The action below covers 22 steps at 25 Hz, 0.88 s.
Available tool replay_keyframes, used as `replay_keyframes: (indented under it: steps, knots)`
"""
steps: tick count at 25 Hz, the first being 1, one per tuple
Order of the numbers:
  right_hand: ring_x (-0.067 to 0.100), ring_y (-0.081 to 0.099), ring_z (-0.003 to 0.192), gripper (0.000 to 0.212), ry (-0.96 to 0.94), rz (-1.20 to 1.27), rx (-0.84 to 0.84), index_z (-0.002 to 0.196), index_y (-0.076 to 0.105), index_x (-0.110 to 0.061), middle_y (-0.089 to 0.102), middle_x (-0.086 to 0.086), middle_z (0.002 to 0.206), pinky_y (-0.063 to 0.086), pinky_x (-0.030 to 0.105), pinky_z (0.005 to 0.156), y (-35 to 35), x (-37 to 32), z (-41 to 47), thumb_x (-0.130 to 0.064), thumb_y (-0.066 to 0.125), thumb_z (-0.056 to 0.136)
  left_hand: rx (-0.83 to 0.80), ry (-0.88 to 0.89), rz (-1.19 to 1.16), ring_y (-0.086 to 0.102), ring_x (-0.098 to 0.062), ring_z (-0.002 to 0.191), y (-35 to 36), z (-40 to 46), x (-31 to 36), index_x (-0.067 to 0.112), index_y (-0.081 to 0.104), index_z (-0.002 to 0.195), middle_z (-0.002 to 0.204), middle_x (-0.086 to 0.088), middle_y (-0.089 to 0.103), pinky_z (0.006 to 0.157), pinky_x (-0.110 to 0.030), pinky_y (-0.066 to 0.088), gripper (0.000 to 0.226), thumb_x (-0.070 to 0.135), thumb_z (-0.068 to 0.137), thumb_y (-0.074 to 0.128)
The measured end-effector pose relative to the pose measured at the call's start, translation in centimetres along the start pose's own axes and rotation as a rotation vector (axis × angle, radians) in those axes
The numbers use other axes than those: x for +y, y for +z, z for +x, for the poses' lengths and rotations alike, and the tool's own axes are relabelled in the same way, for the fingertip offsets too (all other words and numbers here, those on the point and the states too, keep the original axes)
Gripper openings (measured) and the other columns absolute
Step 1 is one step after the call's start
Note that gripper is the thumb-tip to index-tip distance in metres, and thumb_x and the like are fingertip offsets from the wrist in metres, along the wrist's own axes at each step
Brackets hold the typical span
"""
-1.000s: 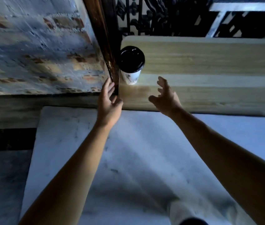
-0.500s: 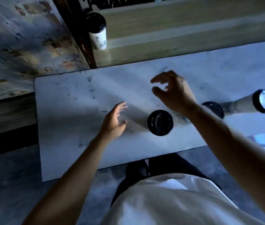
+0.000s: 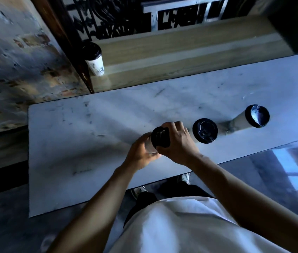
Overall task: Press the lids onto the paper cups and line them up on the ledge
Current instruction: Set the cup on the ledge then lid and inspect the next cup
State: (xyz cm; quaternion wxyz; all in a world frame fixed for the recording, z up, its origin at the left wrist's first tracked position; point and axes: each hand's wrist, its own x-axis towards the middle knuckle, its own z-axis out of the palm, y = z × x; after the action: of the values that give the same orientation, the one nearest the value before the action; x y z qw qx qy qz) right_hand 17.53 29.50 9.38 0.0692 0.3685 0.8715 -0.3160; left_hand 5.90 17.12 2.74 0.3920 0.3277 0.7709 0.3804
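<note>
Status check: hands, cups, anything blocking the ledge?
Left hand and right hand both on one lidded cup. One lidded cup on ledge, far left; two on table. Ledge path unobstructed.

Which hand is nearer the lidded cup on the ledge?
Left. The left hand sits below the ledge cup, slightly to its right; the right hand is further right. Both grip a table cup.

From my remote view, the right hand [image 3: 178,141] covers part of the black lid [image 3: 160,139], and the left hand [image 3: 141,154] hides most of the paper cup [image 3: 149,147] wall. The worktop [image 3: 90,143] is cut off at the right edge. The print on the ledge cup [image 3: 95,61] is too small to read.
</note>
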Motion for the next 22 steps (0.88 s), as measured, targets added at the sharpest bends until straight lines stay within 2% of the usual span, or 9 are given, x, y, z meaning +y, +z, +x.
replay_keyframes:
  steps: [2, 4, 5, 7, 8, 11, 15, 20, 22]
  knots:
    - [0.031, 0.054, 0.119, 0.083, 0.006, 0.138, -0.057, 0.149, 0.042, -0.03, 0.045, 0.011, 0.134, 0.048, 0.034, 0.094, -1.8, 1.0, 0.3, -0.034, 0.076, 0.074, 0.013, 0.023, 0.058, 0.067, -0.013, 0.099, -0.3, -0.8, 1.3, 0.024, 0.052, 0.127, 0.116, 0.002, 0.069, 0.082, -0.03, 0.054, 0.065, 0.027, 0.071, 0.085]
    - [0.027, 0.056, 0.116, 0.073, -0.002, 0.285, -0.098, 0.147, 0.047, -0.034, 0.045, 0.007, 0.13, 0.049, 0.025, 0.083, -3.6, 1.9, 0.7, -0.039, 0.064, 0.076, 0.046, 0.03, 0.162, 0.066, -0.022, 0.101, -0.5, -1.5, 3.0, 0.027, 0.044, 0.128, 0.119, 0.002, 0.067, 0.081, -0.035, 0.056, 0.07, 0.042, 0.069, 0.079]
    - [0.026, 0.055, 0.116, 0.068, 0.001, 0.372, -0.118, 0.143, 0.051, -0.035, 0.045, 0.006, 0.128, 0.051, 0.025, 0.08, -4.2, 2.2, 0.7, -0.041, 0.058, 0.076, 0.066, 0.023, 0.231, 0.066, -0.024, 0.1, -0.5, -1.8, 4.1, 0.028, 0.042, 0.126, 0.118, 0.003, 0.066, 0.081, -0.036, 0.055, 0.07, 0.046, 0.068, 0.076]
    - [0.026, 0.056, 0.115, 0.06, -0.01, 0.505, -0.157, 0.136, 0.054, -0.035, 0.048, 0.005, 0.128, 0.056, 0.036, 0.085, -5.0, 2.3, 0.8, -0.044, 0.056, 0.077, 0.113, 0.005, 0.366, 0.066, -0.026, 0.1, -0.4, -2.3, 6.3, 0.026, 0.042, 0.127, 0.119, 0.004, 0.065, 0.08, -0.035, 0.054, 0.071, 0.051, 0.069, 0.077]
    - [0.025, 0.058, 0.114, 0.058, -0.031, 0.528, -0.173, 0.134, 0.053, -0.035, 0.051, 0.004, 0.129, 0.056, 0.041, 0.088, -5.1, 2.3, 0.9, -0.046, 0.059, 0.078, 0.127, -0.004, 0.412, 0.066, -0.025, 0.102, -0.4, -2.5, 7.1, 0.025, 0.043, 0.129, 0.122, 0.005, 0.064, 0.082, -0.036, 0.055, 0.076, 0.055, 0.069, 0.078]
    - [0.023, 0.063, 0.107, 0.055, -0.116, 0.528, -0.221, 0.133, 0.05, -0.037, 0.062, -0.001, 0.124, 0.054, 0.038, 0.086, -5.6, 2.3, 1.2, -0.048, 0.063, 0.08, 0.157, -0.057, 0.481, 0.068, -0.024, 0.106, -0.3, -3.1, 8.9, 0.027, 0.047, 0.133, 0.124, 0.005, 0.062, 0.085, -0.041, 0.057, 0.085, 0.065, 0.064, 0.081]
    - [0.025, 0.065, 0.103, 0.05, -0.195, 0.527, -0.289, 0.128, 0.052, -0.044, 0.067, 0.0, 0.12, 0.054, 0.034, 0.071, -6.1, 2.1, 1.8, -0.053, 0.057, 0.08, 0.231, -0.129, 0.486, 0.071, -0.026, 0.1, 0.2, -3.8, 9.9, 0.025, 0.052, 0.124, 0.113, 0.004, 0.073, 0.08, -0.034, 0.056, 0.072, 0.06, 0.067, 0.079]
    - [0.023, 0.063, 0.101, 0.045, -0.248, 0.512, -0.312, 0.125, 0.055, -0.038, 0.067, -0.001, 0.116, 0.047, 0.027, 0.071, -6.7, 1.4, 2.1, -0.05, 0.055, 0.082, 0.31, -0.132, 0.411, 0.072, -0.022, 0.095, 0.4, -4.4, 10.7, 0.026, 0.052, 0.119, 0.105, 0.006, 0.074, 0.077, -0.032, 0.056, 0.066, 0.06, 0.068, 0.077]
    - [0.018, 0.063, 0.102, 0.042, -0.244, 0.541, -0.302, 0.124, 0.056, -0.036, 0.066, -0.003, 0.116, 0.048, 0.028, 0.075, -6.9, 1.1, 2.2, -0.052, 0.054, 0.085, 0.338, -0.121, 0.412, 0.072, -0.021, 0.094, 0.6, -4.3, 10.9, 0.027, 0.052, 0.116, 0.104, 0.007, 0.074, 0.076, -0.032, 0.057, 0.064, 0.061, 0.068, 0.076]
